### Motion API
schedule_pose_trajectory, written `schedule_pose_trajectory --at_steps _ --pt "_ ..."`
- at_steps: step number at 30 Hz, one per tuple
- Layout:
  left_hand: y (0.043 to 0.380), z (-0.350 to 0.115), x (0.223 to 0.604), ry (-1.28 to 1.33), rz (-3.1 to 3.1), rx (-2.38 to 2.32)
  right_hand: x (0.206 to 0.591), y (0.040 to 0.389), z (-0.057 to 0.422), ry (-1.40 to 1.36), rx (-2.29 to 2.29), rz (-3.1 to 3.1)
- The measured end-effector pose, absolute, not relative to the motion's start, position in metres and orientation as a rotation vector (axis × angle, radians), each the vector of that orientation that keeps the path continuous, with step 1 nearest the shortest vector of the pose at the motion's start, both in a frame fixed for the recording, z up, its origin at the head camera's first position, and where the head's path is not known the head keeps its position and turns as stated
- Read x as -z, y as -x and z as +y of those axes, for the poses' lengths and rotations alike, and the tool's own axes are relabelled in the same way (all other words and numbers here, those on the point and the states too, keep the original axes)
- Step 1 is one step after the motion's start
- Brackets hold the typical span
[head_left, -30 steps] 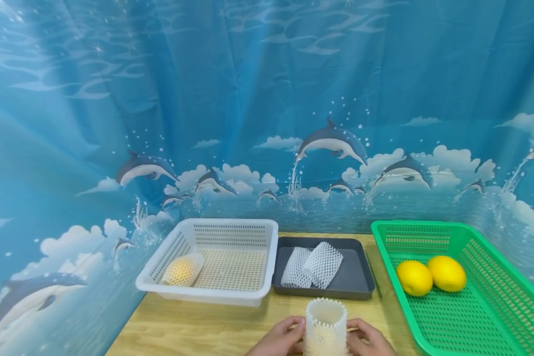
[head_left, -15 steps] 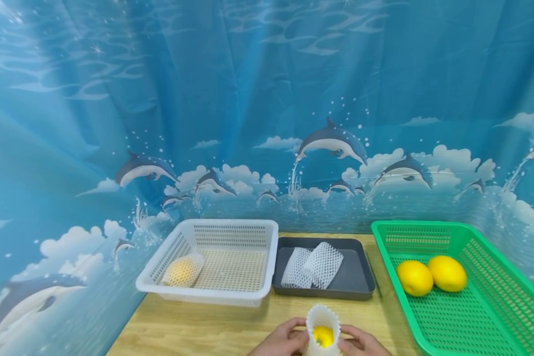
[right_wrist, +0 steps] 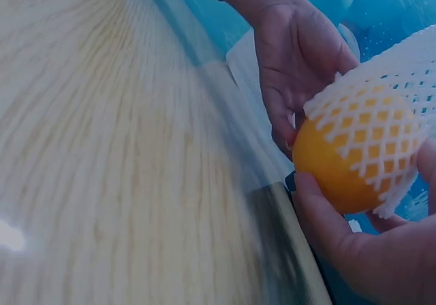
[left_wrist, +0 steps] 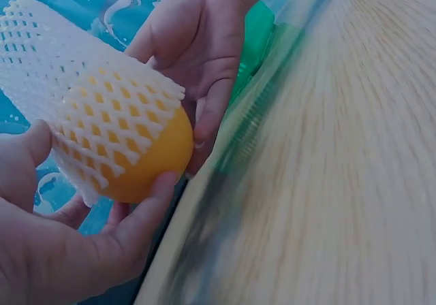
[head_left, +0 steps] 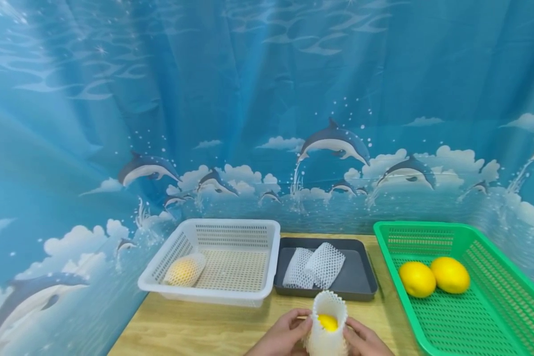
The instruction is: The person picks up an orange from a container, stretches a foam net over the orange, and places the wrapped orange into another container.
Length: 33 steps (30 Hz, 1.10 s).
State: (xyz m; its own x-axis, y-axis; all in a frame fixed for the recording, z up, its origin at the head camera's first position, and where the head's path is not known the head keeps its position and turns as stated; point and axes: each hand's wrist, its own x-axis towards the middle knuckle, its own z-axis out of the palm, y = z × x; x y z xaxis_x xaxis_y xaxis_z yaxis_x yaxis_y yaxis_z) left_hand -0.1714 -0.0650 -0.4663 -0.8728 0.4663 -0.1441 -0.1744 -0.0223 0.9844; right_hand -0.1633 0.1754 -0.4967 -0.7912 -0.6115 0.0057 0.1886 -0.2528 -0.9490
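A yellow lemon (head_left: 327, 323) sits inside a white foam net sleeve (head_left: 325, 341), held upright between both hands at the table's near edge. In the left wrist view, the bare lower end of the lemon (left_wrist: 160, 162) sticks out of the sleeve (left_wrist: 102, 107). My left hand (head_left: 287, 333) grips its left side, thumb on the net and fingers curled under the fruit. From the other side my right hand (head_left: 362, 338) holds it, with fingertips on the bare fruit (right_wrist: 334, 175) in the right wrist view. The net's open top stands above the lemon.
At the back left, a white basket (head_left: 209, 295) holds one netted lemon (head_left: 184, 271). A dark grey tray (head_left: 356, 272) bears two white foam nets (head_left: 325, 264). To the right, a green basket (head_left: 485, 316) holds two bare lemons (head_left: 417, 279). A dolphin-print curtain (head_left: 267, 99) hangs behind.
The sleeve has tipped so its open top shows the yellow lemon inside. Both hands keep hold of it and have risen slightly. The baskets and tray are unchanged.
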Motion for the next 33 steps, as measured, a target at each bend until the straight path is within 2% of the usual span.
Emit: schedule_pose_trajectory --at_steps 12,26,33 --pt "0.175 -0.06 0.456 -0.292 1.698 -1.946 0.465 0.16 0.166 0.292 2.07 1.501" --pt "0.18 -0.058 0.457 -0.386 1.492 -2.039 0.467 0.162 0.17 0.368 2.18 1.395" --pt "0.178 -0.059 0.459 -0.367 1.445 -2.069 0.46 0.159 0.167 0.287 2.137 1.489"
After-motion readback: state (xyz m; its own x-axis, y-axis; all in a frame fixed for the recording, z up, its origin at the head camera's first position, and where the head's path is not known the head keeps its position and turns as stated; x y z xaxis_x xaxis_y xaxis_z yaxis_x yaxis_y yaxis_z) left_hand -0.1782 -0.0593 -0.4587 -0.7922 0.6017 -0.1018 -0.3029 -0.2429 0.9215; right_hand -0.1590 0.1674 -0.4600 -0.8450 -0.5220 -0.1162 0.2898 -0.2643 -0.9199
